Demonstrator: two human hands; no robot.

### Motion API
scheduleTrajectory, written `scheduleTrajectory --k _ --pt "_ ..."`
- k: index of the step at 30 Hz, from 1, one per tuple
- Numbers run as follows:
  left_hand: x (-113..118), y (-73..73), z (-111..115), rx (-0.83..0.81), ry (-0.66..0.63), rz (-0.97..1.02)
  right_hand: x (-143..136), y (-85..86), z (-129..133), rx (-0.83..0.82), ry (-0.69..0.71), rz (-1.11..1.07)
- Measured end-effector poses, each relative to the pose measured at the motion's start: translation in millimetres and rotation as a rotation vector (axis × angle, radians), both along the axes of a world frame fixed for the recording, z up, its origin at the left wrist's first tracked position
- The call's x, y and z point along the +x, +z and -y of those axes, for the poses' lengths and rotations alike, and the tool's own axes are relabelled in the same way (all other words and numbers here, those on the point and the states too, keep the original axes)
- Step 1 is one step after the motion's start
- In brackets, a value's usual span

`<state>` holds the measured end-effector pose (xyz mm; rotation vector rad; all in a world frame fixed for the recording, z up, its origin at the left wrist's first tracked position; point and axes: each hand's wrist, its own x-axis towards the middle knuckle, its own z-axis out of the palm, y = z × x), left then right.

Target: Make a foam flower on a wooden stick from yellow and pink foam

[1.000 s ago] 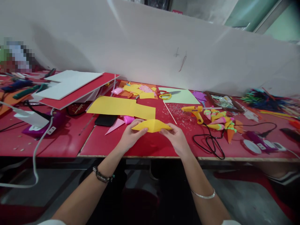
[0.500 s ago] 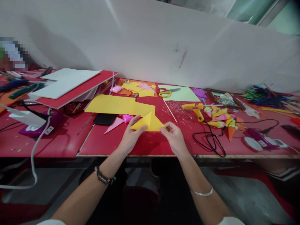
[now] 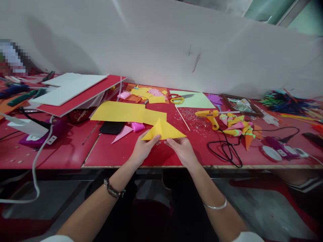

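Note:
Above the near part of the red table, both my hands hold a folded piece of yellow paper, roughly triangular with its peak pointing away from me. My left hand pinches its left side, thumb on top near the centre crease. At its lower right edge, my right hand grips with the thumb in front and the fingers behind, partly hidden by the paper. Just beyond lies a long yellow paper strip. Left of my hands are a pink paper cone, a bright pink packet and a black phone-like object.
A yellow glue gun with a black cord lies right, beside several small decorated paper cones. Scissors rest on pale green paper. White boards are stacked left. A purple power strip sits far right.
My right hand has slid inward from the right corner to the lower edge of the yellow paper, leaving that corner free. My left thumb has moved slightly right.

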<state>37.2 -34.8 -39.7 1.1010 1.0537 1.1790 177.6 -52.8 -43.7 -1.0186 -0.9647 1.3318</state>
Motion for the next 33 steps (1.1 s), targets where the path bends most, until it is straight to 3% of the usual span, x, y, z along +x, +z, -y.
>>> scheduleTrajectory --k 6,14,21,26,33 --pt "-1.6 3.9 1.7 0.066 -0.029 -0.099 -3.4 0.7 0.9 0.022 -0.062 0.118" --pt "-3.4 0.6 -0.5 0.054 -0.118 -0.036 -4.1 0.4 0.5 0.033 -0.079 0.132" --pt "-5.8 -4.0 -4.2 0.157 -0.099 -0.06 -7.5 2.0 3.1 0.051 -0.019 0.211" --pt "-4.9 -3.9 -3.5 0.207 -0.205 -0.052 -7.0 -0.2 3.6 0.099 0.07 0.272" --pt "-7.3 -8.0 -5.4 0.275 -0.278 -0.124 -5.5 2.4 3.3 0.082 0.057 0.314"
